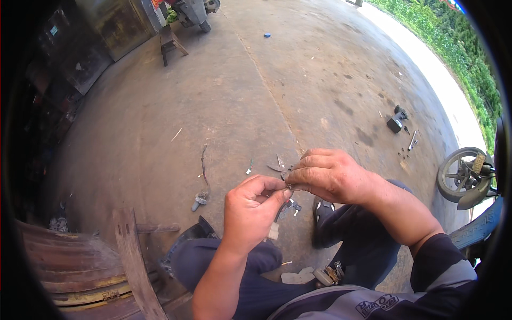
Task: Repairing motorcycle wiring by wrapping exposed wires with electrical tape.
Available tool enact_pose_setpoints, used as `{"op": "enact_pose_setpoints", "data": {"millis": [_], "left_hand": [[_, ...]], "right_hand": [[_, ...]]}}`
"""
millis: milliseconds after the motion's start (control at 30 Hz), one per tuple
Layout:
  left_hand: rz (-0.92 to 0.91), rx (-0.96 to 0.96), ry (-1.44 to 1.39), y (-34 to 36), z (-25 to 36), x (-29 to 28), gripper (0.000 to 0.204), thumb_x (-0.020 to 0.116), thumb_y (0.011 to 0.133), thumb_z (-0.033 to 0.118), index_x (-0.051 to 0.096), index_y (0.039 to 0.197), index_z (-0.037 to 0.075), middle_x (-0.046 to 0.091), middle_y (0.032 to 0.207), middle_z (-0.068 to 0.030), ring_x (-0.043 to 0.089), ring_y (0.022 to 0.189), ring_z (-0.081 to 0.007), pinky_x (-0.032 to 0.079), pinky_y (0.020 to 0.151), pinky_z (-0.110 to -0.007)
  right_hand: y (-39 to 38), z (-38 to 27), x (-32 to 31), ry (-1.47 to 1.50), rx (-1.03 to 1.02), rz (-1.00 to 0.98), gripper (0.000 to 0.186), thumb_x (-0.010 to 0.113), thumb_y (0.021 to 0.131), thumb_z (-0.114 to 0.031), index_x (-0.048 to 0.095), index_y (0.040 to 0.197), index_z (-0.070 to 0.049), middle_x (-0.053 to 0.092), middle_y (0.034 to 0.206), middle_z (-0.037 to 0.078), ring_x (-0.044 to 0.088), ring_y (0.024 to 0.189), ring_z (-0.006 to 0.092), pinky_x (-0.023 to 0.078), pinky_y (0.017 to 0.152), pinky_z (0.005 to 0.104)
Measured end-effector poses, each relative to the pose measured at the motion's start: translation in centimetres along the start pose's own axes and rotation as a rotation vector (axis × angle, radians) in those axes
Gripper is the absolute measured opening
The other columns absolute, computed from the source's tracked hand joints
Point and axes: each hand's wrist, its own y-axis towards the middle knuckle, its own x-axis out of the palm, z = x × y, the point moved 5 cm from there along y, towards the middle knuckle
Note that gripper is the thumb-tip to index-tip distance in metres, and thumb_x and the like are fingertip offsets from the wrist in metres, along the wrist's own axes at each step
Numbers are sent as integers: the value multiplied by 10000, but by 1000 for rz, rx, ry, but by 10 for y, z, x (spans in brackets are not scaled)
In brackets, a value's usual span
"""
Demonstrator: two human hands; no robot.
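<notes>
Above the person's knees, in the head view, both bare hands meet over a grey concrete floor. The left hand comes up from the lower edge, its thumb and forefinger pinched together on a small metal part that sits between the two hands; the other fingers of that hand are curled in toward the palm. The right hand reaches in from the right in a dark sleeve with a grey band, its fingers folded and pressed together over the same small part, touching the left fingertips. What kind of part it is cannot be told, for it is tiny and mostly covered.

Just below the hands, a short bundle of thin wires with small plugs hangs down from the part, and a pale rectangular tag shows beside the left wrist. On the floor to the left lies a thin dark cable with a grey plug at its end. A weathered wooden chair stands at the lower left. Near the right edge rests a grey scooter wheel, and farther up lies a small dark blocky part.
</notes>
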Motion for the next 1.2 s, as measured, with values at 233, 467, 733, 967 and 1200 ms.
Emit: {"op": "enact_pose_setpoints", "data": {"millis": [233,467,733,967,1200], "left_hand": [[-190,-111,-227,4,-6,6,124,761,995,-17,732,1114,-38,774,953,-103,735,797,-138,634,695,-293],[-411,-232,-524,1,-3,13,179,662,1062,-2,640,1240,-2,709,945,-41,677,753,-83,606,583,-263],[-97,124,43,-5,15,13,226,677,844,-135,635,1000,22,632,1039,-29,592,845,-63,472,687,-237],[-179,464,328,3,23,5,198,664,944,-55,677,1130,13,690,1076,-18,648,969,-83,517,886,-267],[-419,-1,-308,-1,3,6,170,722,995,-25,678,1159,-37,703,1081,-28,662,1025,-92,543,906,-268]], "right_hand": [[0,-2,-4,63,63,-5,175,792,912,-93,723,1060,-31,677,907,114,666,843,329,551,741,442],[-1,-6,-14,133,40,35,185,783,917,-74,735,1087,-19,670,908,128,653,844,339,531,735,451],[4,-18,-15,69,-2,12,205,781,894,-65,735,1088,-22,672,947,115,652,860,328,544,730,434],[6,-23,-13,-29,-33,-1,224,766,863,-36,732,1083,-15,659,935,99,645,849,304,546,727,417],[2,-23,-19,-5,-25,35,214,775,862,-30,730,1071,-16,662,932,101,642,841,304,547,729,415]]}}
